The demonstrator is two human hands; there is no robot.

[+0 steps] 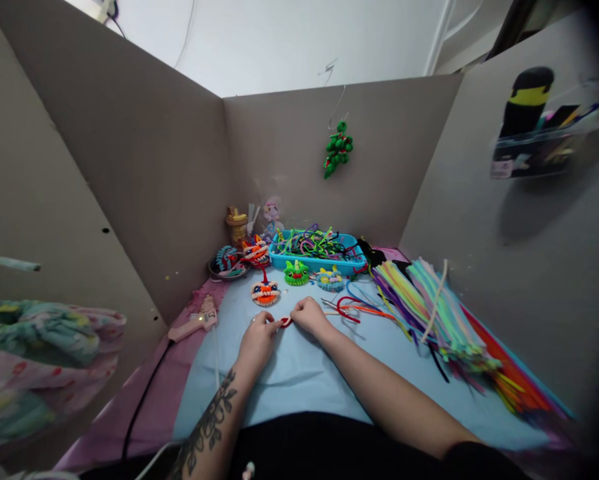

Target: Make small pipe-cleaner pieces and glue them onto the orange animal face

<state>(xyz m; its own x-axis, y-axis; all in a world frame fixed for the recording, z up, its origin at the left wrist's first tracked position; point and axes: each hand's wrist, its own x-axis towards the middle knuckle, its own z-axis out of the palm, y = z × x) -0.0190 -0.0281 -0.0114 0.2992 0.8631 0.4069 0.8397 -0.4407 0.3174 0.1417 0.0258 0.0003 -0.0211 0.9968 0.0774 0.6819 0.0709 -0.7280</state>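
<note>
Head view: across the blue-covered worktop [289, 390] sits a blue tray [319, 265] heaped with fuzzy stems [309, 243]; nearer, left hand [260, 333] and right hand [309, 315], almost together, pinch between their fingertips a small red piece [285, 323].

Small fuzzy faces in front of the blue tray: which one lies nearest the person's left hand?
The orange-and-white face, just beyond the left hand. The green face and blue-and-yellow face lie farther right.
</note>
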